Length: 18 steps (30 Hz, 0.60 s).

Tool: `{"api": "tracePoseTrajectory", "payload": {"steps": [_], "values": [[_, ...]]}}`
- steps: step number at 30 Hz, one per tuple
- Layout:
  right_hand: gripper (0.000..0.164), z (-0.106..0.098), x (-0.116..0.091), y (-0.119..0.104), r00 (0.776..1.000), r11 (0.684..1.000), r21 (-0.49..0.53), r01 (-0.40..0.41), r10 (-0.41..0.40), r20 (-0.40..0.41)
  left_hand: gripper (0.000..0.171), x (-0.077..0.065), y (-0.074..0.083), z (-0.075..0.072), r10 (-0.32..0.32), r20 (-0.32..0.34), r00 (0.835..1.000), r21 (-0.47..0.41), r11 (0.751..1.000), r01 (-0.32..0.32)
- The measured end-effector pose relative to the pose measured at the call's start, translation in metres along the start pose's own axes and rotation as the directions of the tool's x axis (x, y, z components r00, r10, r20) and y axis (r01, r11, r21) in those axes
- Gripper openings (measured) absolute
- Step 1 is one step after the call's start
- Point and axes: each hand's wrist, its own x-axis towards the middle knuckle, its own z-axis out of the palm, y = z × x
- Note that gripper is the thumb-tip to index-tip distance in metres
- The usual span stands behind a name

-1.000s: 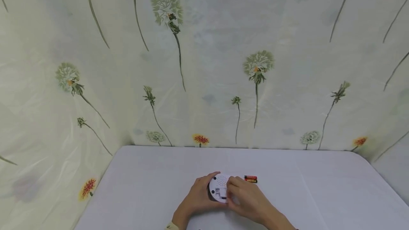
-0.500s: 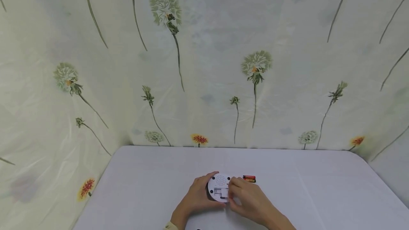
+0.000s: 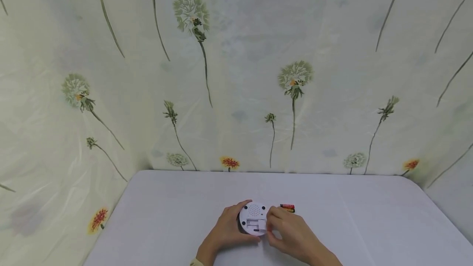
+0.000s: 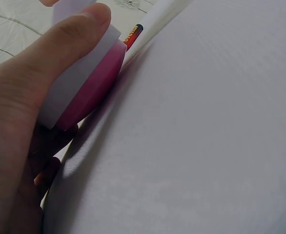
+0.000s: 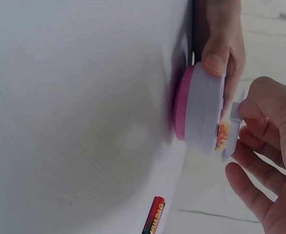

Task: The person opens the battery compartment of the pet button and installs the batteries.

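Observation:
My left hand grips a round device with a white body and a pink underside. Its upturned white face has small speaker holes, dark round feet and an uncovered battery compartment. In the right wrist view, my right hand pinches a small white battery cover between thumb and index finger, just off the device's face. The other fingers are spread loosely below it. From the left wrist view, my left thumb lies over the white rim, and the pink part faces the table.
Two red and black batteries lie side by side just beyond my right hand on the white-covered table. A curtain printed with dandelions hangs behind the table's far edge.
My right hand has drawn slightly right with the battery cover, baring more of the compartment. The left hand keeps its grip on the device. The head view has shifted a little.

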Motion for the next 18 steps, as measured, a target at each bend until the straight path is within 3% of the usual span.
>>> {"api": "tracePoseTrajectory", "payload": {"steps": [18], "values": [[0.024, -0.0021, -0.0102, 0.0021, 1.000, 1.000, -0.001, -0.024, 0.024, 0.012, 0.100, -0.0001, 0.0009, -0.0007, 0.043, -0.007, 0.999, 0.009, 0.999, -0.043]]}}
